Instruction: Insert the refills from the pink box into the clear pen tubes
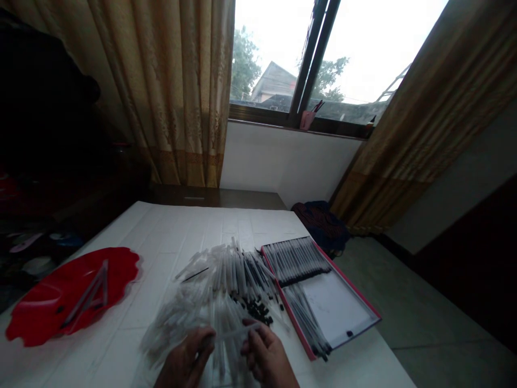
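Fingers (204,340) of left hand (186,362) and right hand (269,360) grip one pen (233,333) above white table (169,231); curtained window (278,48) beyond.

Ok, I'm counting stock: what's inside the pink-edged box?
A row of pens fills the far end of the box; more lie along its left edge. Anything beneath them is covered.

The heaped pen tubes (226,280) look like thin plastic, clear to frosted, with a dull sheen. The single tube (232,335) held over them looks the same, though blurred. The small black caps (258,311) seem matt plastic. The red tray (48,307) is glossy moulded plastic. The desk (181,226) is white and matt, scored with faint lines. The box (343,307) is smooth white inside with a pink rim — card or plastic, I cannot tell. The curtains (161,81) are woven, patterned cloth; the floor (424,323) is smooth tile.
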Tool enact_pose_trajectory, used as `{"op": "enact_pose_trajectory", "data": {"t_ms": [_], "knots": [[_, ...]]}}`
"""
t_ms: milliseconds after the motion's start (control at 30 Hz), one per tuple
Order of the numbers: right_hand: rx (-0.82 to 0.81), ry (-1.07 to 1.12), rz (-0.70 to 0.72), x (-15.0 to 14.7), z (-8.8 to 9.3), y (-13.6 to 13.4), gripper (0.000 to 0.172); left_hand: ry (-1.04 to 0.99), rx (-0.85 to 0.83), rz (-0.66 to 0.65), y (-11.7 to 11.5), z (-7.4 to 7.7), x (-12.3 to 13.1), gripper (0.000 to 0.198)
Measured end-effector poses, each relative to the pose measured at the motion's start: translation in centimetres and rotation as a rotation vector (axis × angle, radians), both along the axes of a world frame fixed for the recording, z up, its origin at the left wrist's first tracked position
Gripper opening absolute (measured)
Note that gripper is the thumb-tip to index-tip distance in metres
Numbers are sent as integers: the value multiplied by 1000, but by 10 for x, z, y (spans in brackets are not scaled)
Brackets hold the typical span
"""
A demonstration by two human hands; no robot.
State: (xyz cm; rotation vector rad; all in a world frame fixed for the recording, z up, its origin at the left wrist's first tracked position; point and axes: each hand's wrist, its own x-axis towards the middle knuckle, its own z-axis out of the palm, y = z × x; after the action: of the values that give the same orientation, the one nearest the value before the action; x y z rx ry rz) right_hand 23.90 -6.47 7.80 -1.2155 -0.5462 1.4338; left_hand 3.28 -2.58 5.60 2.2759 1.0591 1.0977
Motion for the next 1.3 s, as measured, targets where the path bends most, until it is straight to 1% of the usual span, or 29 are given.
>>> {"op": "enact_pose_trajectory", "data": {"t_ms": [67, 133, 200, 267, 333, 400, 433, 467, 500, 533, 567, 600, 667, 700, 767, 833, 967, 1033, 1100, 1167, 1300], "knots": [[2, 33, -21, -9, -3, 0, 66, 59, 18, -52, -2, 1, -1, 24], [28, 5, -92, -14, -5, -2, 60, 120, 40, -68, -4, 4, -1, 22], [51, -26, -146, -17, -4, -5, 58, 169, 63, -74, -7, 10, 3, 21], [56, -33, -168, -16, -1, -9, 58, 189, 29, -113, -10, 18, 6, 23], [63, -39, -183, -8, 5, -12, 57, 165, -107, -164, -11, 24, 6, 29], [85, -85, -235, 9, 14, -13, 53, 92, -323, -180, -8, 28, -1, 41], [101, -131, -298, 20, 19, -12, 50, 55, -441, -178, -5, 28, -8, 46], [115, -187, -385, 31, 24, -11, 46, -2, -544, -137, -1, 29, -16, 55], [124, -203, -421, 42, 28, -10, 43, -32, -614, -103, 4, 30, -24, 61], [130, -214, -431, 49, 31, -9, 42, -28, -619, -50, 10, 32, -32, 60], [134, -225, -435, 53, 32, -8, 42, 1, -559, 10, 15, 35, -38, 57], [144, -252, -409, 53, 31, -8, 43, 47, -466, 59, 21, 38, -43, 52], [190, -352, -368, 45, 27, -9, 45, 146, -196, 162, 32, 45, -47, 41], [217, -406, -390, 39, 24, -10, 45, 196, -50, 196, 37, 47, -48, 40], [263, -509, -439, 28, 16, -14, 43, 307, 178, 226, 47, 47, -50, 40], [295, -615, -450, 23, 9, -17, 39, 399, 301, 247, 54, 39, -54, 40], [377, -852, -359, 32, -3, -19, 25, 457, 393, 289, 57, 19, -63, 39], [417, -930, -304, 39, -7, -19, 18, 446, 411, 296, 53, 13, -64, 38], [451, -1002, -239, 43, -10, -19, 14, 423, 416, 301, 49, 11, -61, 37], [479, -1101, -215, 43, -11, -19, 14, 404, 422, 297, 45, 10, -57, 35], [500, -1264, -278, 35, -12, -23, 20, 370, 499, 267, 43, 10, -53, 34]]}}
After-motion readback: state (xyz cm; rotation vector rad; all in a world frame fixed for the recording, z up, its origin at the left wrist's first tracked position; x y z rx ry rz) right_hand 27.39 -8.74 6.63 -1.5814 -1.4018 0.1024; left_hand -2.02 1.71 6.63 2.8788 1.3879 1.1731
